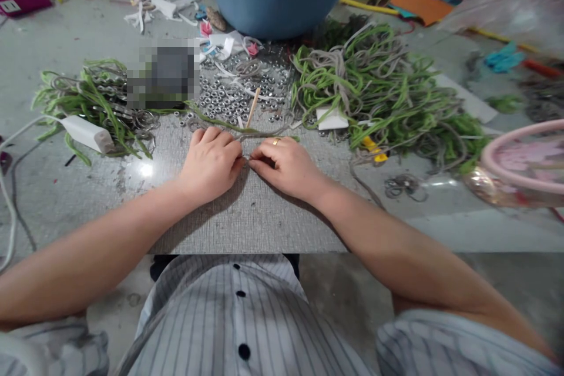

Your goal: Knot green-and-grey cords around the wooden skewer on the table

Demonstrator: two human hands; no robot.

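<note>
My left hand [214, 158] and my right hand [286, 164] rest close together on the grey tabletop [211, 229], their thumbs and fingers pinched. Between and just beyond them runs a grey and green cord [264, 135], which both hands grip; the exact part at the fingertips is too small to make out. A ring sits on a right-hand finger. Directly beyond the cord lie several small silver beads [224, 100], loosely spread. A thin wooden stick [252, 108] slants among them, its near end by the cord.
A heap of green and grey cords [379, 88] lies right; a smaller bundle with metal pieces [97, 91] lies left beside a white plastic block [88, 134]. A blue basin [273, 0] stands at the back. A pink-rimmed container [524, 158] is far right.
</note>
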